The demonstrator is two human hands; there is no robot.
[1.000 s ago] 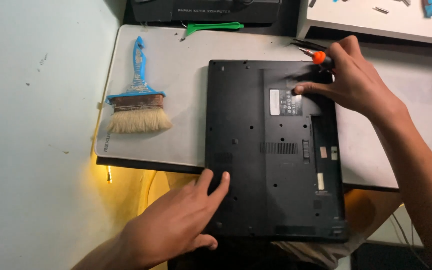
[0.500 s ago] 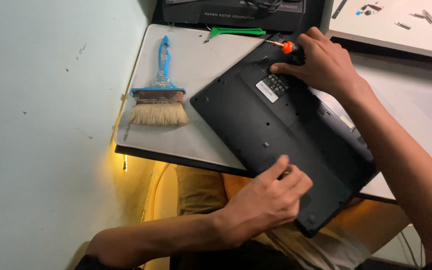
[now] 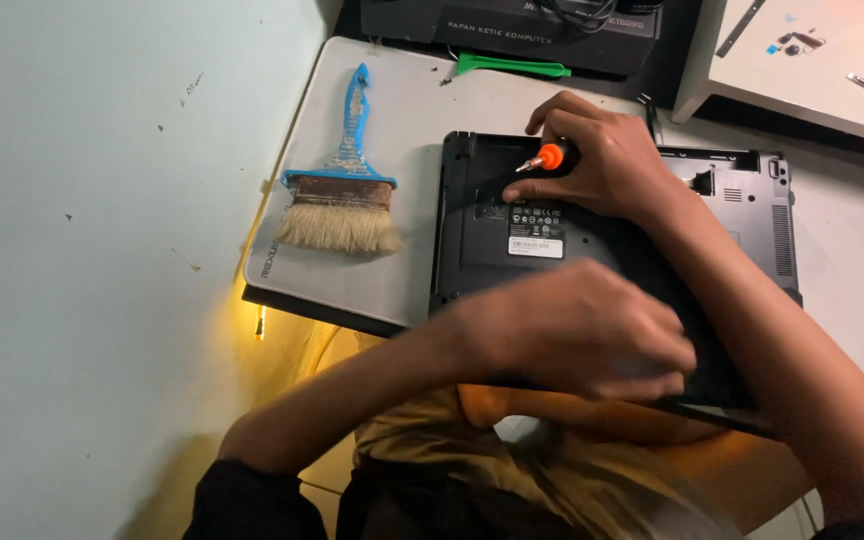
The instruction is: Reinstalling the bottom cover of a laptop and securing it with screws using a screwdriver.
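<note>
Gripping the near edge of the black plastic laptop turned underside up [image 3: 602, 250], the left hand [image 3: 577, 335] lies across it with fingers curled down over the rim, blurred so the exact hold is hard to read; the right hand [image 3: 602, 165] is closed around a small screwdriver with an orange collar [image 3: 544, 158], its metal tip pointing left onto the laptop's far-left corner. Going from the left: a pale painted wall [image 3: 102, 250] runs beside a light grey work mat [image 3: 422, 110], and on the mat lies a wide brush with a blue plastic handle and pale bristles [image 3: 344, 190], well apart from both hands. Just right of it sits the laptop, half on the mat, a white label visible between the two hands. Beyond it, at the mat's far edge, lies a green plastic pry tool [image 3: 512, 67], in front of a black box [image 3: 512, 28]. At far right a white tray [image 3: 812, 70] holds small loose parts.
</note>
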